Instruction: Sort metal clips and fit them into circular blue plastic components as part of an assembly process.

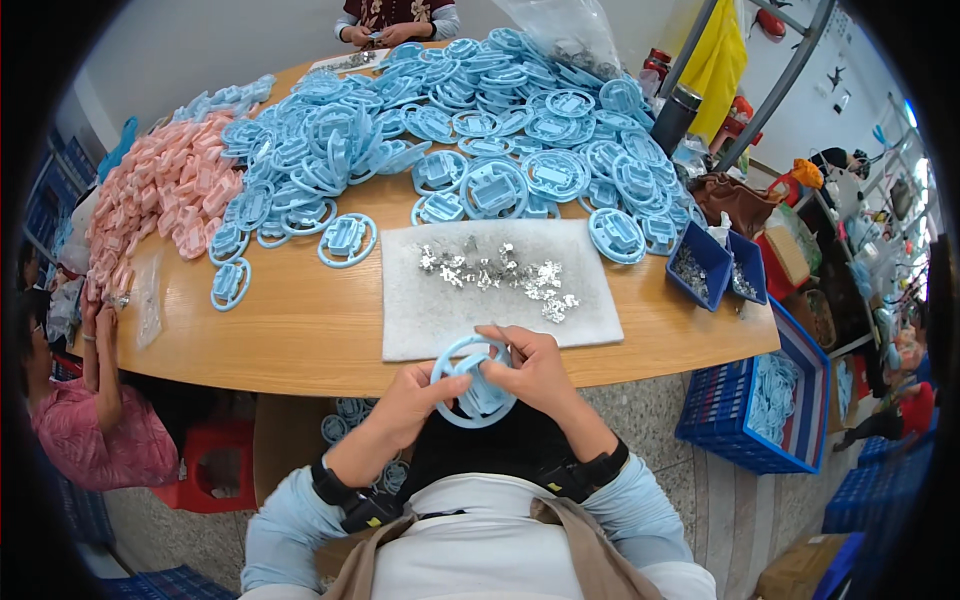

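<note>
In front of my body, just off the table's near edge, I hold a round light-blue plastic part (450, 402) with an open ring and a raised middle. My left hand (408, 402) is closed on its left side, the thumb lying across the ring. On the upper right side, my right hand (535, 372) is closed with thumb and fingers against the part. Whether a small piece is pinched in the right fingers, I cannot make out. Beyond my hands, a white foam mat (430, 325) carries scattered small silver metal pieces (545, 280).
Many blue parts (345, 130) are heaped on the wooden table (270, 335), with pink parts (165, 185) at left. Small blue bins (700, 265) hold metal pieces. A blue crate (720, 410) stands at right. Co-workers sit at left (100, 430) and across (395, 20).
</note>
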The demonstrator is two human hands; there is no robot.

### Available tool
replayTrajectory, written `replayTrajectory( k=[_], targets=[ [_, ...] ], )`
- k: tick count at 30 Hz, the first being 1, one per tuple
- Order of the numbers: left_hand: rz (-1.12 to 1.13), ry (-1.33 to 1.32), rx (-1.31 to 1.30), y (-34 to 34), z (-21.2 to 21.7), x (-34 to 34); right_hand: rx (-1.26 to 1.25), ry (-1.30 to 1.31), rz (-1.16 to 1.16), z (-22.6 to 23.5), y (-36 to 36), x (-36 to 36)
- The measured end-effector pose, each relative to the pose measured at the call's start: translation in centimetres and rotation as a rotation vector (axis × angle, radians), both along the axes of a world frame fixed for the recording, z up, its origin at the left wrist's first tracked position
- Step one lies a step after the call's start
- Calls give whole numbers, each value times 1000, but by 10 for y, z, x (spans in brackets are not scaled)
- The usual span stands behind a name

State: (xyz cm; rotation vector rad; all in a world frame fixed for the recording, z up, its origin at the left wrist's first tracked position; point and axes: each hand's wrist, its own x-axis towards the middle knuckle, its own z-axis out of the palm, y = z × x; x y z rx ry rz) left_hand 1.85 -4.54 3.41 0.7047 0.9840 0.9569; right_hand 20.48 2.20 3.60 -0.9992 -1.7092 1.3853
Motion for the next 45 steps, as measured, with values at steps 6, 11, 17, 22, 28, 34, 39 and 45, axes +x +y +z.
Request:
replayTrajectory(
  k=[6,11,17,22,28,34,39,45],
  targets=[
    [-89,38,15,17,3,-13,295,-107,0,13,39,14],
    [436,-357,-69,16,-10,8,625,-674,-154,-9,78,40],
    [312,-408,-177,4,-14,29,727,-751,-116,-24,89,35],
    [-32,-304,-293,-2,-7,18,524,-591,-30,-8,81,28],
    [-442,-110,-412,0,-23,16,554,-507,34,-13,77,14],
    [-220,819,584,4,4,-2,298,-598,-126,-8,70,17],
    [-35,1246,1037,27,-9,-3,433,-592,-119,-19,65,5],
    [29,1285,979,42,-12,-3,167,-306,-37,-4,61,0]
  ],
)
